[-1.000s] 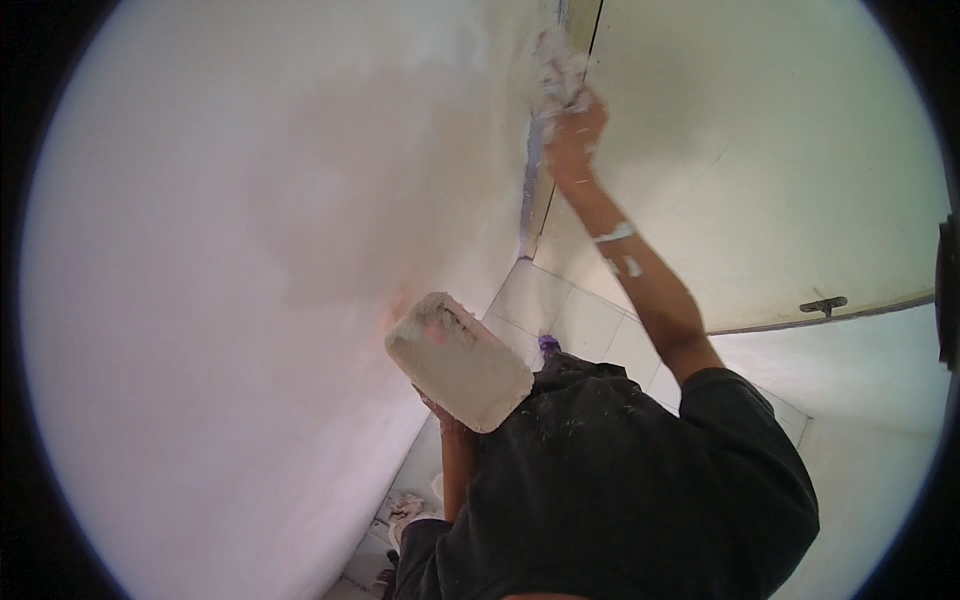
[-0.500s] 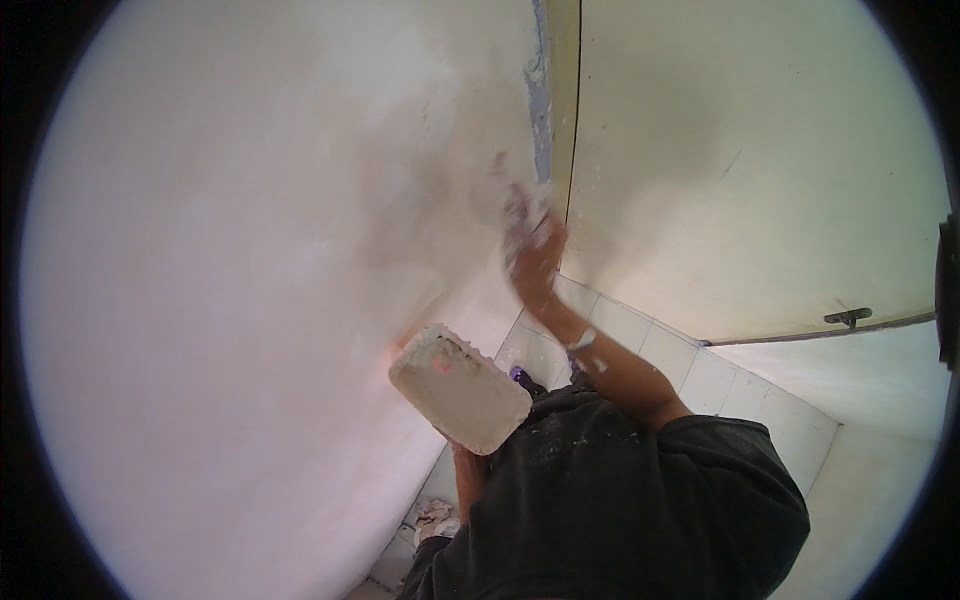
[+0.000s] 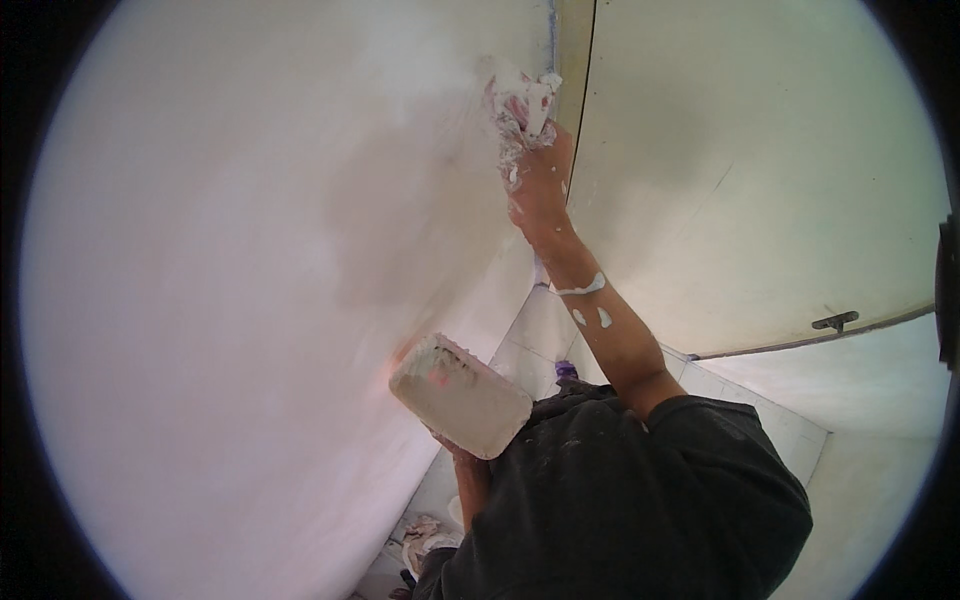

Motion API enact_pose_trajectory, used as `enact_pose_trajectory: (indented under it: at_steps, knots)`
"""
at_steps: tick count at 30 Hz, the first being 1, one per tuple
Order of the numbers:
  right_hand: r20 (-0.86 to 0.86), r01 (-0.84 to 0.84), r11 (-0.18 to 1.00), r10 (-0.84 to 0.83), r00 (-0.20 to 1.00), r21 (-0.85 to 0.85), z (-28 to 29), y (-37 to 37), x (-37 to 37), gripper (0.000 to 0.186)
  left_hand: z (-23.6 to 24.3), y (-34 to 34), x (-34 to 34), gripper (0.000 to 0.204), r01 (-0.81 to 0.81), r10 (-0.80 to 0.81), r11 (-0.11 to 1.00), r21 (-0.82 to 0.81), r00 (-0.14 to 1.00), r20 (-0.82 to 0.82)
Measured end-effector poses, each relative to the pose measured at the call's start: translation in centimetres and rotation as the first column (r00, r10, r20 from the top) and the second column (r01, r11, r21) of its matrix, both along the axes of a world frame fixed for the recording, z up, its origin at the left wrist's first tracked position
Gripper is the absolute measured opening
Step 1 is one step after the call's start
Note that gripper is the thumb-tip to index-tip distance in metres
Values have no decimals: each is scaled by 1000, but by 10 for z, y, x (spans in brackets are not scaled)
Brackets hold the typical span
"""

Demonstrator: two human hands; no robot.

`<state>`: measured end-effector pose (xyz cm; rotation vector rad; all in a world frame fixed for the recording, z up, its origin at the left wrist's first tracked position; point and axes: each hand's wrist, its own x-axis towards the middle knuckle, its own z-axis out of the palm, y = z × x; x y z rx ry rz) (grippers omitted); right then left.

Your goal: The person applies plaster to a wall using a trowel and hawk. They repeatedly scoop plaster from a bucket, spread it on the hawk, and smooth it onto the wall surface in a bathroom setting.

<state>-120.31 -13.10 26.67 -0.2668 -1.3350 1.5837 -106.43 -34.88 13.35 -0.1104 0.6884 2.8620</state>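
A: Start at the grip. What has the right hand (image 3: 535, 170) got?

B: It is clenched round a small scraping tool (image 3: 525, 100) smeared with white filler. The blade end points up toward the top of the frame and lies against the white wall (image 3: 250, 250), just left of the grey strip (image 3: 551, 30) running down the corner.

A: And the other one?

B: The left hand (image 3: 455, 450) sits low in the middle of the frame, mostly hidden under a white slab-like board (image 3: 462, 395) caked with filler. The fingers seem to grasp it from beneath, though I only see a little of them.

A: So which way does the board lie from the tool?

B: Down and to the left, well apart. The right forearm (image 3: 600, 320), spotted with white blobs, runs as a diagonal between them, from the dark shirt (image 3: 620, 500) at the lower middle up to the corner. The board's long axis tilts from upper left to lower right, its far end near the wall.

A: Which hand is nearer the wall patch being worked?

B: The right, plainly; it touches there through the tool. The left holds the board close to the chest.

A: Anything else around?

B: A pale door (image 3: 760, 180) fills the upper right, with a dark handle (image 3: 835, 321) at the right. Tiled floor (image 3: 530, 340) shows far below, with some rags or clutter (image 3: 425, 535) at the bottom edge
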Motion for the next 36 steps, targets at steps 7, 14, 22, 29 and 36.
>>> enact_pose_trajectory:
  at_steps: [7, 14, 22, 29, 36]
  knots:
    - [214, 149, 946, -215, 953, 289, 48, 14, 26, 27, 44, 24, -3, 46, -100, 85, 990, -95, 985, -150]
    - [340, 100, 616, -555, 760, 781, -18, -71, -5, 32, 8, 2, -10, 47, 19, -22, 999, -41, 998, -61]
    - [-19, 67, 996, -68, 998, -57, -79, -20, 8, 27, -18, -11, -16, 50, 95, -92, 995, 41, 994, -56]
    - [230, 191, 981, -192, 954, 25, -24, 18, -28, 35, -15, -3, -21, 52, 158, -156, 987, 30, 986, -53]
    - [158, -327, 879, 288, 944, 347, 46, -67, 80, 34, -30, -4, -19, 55, 143, -142, 986, 80, 990, -26]
